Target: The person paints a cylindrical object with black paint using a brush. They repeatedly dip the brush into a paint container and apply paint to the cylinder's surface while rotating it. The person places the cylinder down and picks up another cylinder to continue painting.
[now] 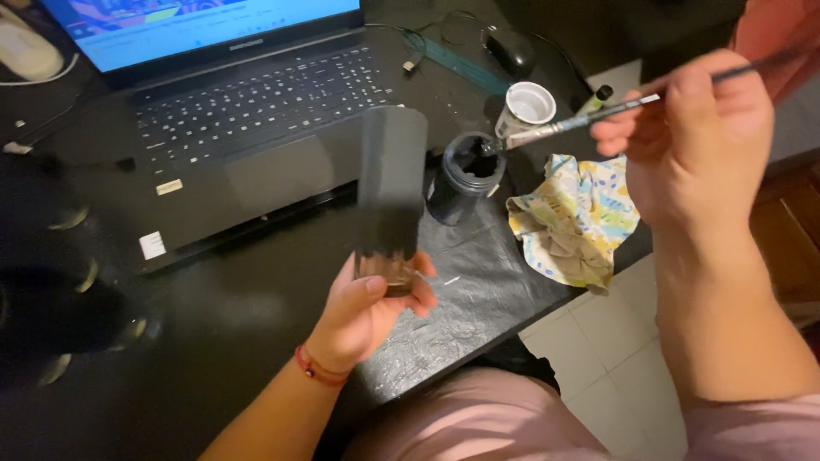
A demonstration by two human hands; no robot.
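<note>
1. My left hand (369,309) grips the unpainted base of an upright glass bottle (390,192), thumb in front and fingers wrapped behind. The upper part of the bottle is coated matte black; it is raised above the bench (231,316).
2. My right hand (694,137) pinches a thin paintbrush (574,125) by its handle, fingers closed on it. The bristle end reaches down-left into the black paint jar (464,177).
3. The paint jar stands on the bench between my two hands, just right of the bottle. A white lid or cup (528,107) sits just behind it, under the brush.
4. A crumpled patterned cloth (577,220) lies below my right hand at the bench edge. A black plastic sheet (465,290) covers the bench beside my left hand.
5. An open laptop (248,111) sits beyond my left hand, near the bottle.
6. Hazards, by my judgement:
   - Fingers sliding upward would smear the wet coat.
   - An overloaded brush could drip on the bench or laptop during travel.
   - Levering the brush against the jar rim could tip the jar.
   - The low grip on the bottle leaves it top-heavy; a loosened hold could drop it.
</note>
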